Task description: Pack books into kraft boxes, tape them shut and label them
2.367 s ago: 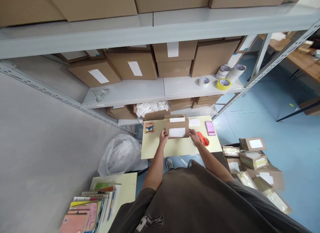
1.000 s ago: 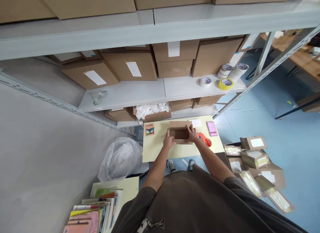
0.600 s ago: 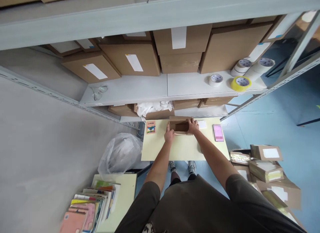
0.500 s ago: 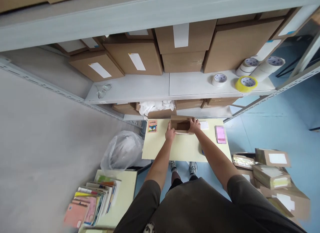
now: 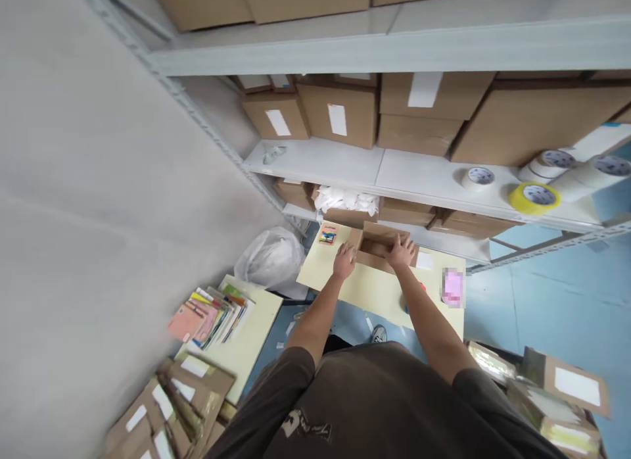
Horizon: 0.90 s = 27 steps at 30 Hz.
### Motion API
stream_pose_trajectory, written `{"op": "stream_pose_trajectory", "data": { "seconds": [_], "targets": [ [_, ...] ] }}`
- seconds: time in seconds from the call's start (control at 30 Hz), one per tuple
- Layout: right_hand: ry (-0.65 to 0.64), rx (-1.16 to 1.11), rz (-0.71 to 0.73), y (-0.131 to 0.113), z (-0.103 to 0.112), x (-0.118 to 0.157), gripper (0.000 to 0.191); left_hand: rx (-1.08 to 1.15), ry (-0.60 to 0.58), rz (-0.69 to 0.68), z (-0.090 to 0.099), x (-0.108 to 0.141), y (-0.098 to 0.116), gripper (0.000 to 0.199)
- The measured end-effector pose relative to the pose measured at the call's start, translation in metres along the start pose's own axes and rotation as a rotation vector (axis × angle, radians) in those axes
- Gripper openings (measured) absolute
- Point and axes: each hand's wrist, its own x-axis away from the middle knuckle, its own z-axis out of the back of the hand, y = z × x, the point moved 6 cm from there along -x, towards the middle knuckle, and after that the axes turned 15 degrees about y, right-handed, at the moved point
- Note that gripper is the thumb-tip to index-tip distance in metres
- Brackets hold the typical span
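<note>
A small cardboard box (image 5: 374,261) lies with its top open on the cream table (image 5: 362,287), its flaps spread outward. My left hand (image 5: 344,260) rests on its left flap with the fingers stretched out. Over the right side of the box, my right hand (image 5: 401,252) has its fingers spread on the cardboard and partly hides the flap there. To the left of the box is a small picture card (image 5: 328,235). A white paper (image 5: 424,260) and a pink pad (image 5: 452,287), blurred in part, are to its right. A small red and blue object is mostly behind my right forearm.
A metal shelf (image 5: 340,158) with large cartons and rolls of tape (image 5: 534,197) stands behind the table. Books (image 5: 217,316) are piled on a left side table. A plastic bag (image 5: 271,260) sits beside it. Packed parcels (image 5: 557,386) are stacked at lower right.
My view has swung left, so the scene sits further right. The box's left flap is now folded outward, and both hands have shifted from gripping its ends to lying on the flaps.
</note>
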Motion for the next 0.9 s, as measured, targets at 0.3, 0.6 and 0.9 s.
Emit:
{"op": "stream_pose_trajectory", "data": {
  "seconds": [0.3, 0.6, 0.9],
  "targets": [
    [-0.043, -0.209, 0.383, -0.160, -0.050, 0.064, 0.068, 0.109, 0.231, 0.259, 0.079, 0.041, -0.140, 0.066],
    [-0.275, -0.178, 0.664, -0.355, -0.185, 0.141, 0.057, 0.073, 0.300, 0.603, 0.185, 0.087, -0.374, 0.062],
    [-0.435, -0.081, 0.756, -0.455, -0.343, 0.167, 0.051, 0.056, 0.358, 0.553, 0.209, 0.041, -0.502, 0.058]
  ]
}}
